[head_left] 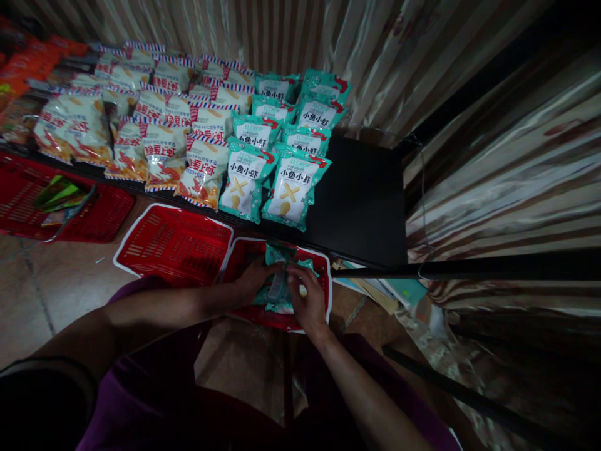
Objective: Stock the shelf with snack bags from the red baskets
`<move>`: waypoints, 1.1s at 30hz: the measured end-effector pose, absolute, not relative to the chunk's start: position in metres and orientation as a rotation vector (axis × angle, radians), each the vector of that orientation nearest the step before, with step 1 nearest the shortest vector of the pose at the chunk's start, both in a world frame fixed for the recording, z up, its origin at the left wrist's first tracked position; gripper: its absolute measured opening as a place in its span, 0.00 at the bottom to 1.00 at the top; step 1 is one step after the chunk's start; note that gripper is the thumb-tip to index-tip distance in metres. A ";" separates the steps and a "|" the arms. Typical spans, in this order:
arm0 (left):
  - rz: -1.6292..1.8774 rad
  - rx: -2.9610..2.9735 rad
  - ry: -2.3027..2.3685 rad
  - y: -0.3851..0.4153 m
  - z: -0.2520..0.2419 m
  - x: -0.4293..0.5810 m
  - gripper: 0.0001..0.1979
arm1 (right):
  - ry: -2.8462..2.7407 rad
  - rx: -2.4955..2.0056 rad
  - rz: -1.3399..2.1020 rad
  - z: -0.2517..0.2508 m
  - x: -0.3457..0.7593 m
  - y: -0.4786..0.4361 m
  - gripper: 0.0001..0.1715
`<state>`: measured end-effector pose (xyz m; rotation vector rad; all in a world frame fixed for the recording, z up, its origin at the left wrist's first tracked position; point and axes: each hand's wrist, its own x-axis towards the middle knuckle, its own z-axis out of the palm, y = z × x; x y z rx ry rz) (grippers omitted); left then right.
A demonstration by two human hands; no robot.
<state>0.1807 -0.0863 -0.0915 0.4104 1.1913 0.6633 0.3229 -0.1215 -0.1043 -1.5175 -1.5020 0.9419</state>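
Note:
My left hand (256, 280) and my right hand (307, 299) are over a red basket (323, 258) with a white rim, just in front of the black shelf. Between them is a teal snack bag (277, 252), seen partly from a side with a greyish panel. The fingers of both hands are closed on its edges, though the fingertips are dim and partly hidden. More teal bags (307, 265) lie in the basket beneath and beside the hands. Matching teal and white bags (292, 188) stand in two columns on the shelf.
A black shelf (366, 200) also carries rows of white and orange snack bags (201, 169) and orange packs (28, 62). Another red basket (173, 241) adjoins on the left; a third (107, 213) holds green packets. Striped curtains (366, 56) hang behind. Papers (375, 293) lie under the shelf.

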 end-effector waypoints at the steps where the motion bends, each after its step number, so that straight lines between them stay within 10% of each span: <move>1: 0.647 0.370 1.180 -0.086 -0.089 0.181 0.20 | -1.383 -1.565 0.951 -0.106 0.326 -0.119 0.12; 13: 0.544 0.260 1.041 -0.084 -0.077 0.182 0.22 | -0.534 -1.595 1.579 -0.114 0.334 -0.107 0.22; 33: 0.540 0.452 0.976 -0.093 -0.085 0.180 0.28 | -0.436 -1.497 1.462 -0.105 0.332 -0.102 0.20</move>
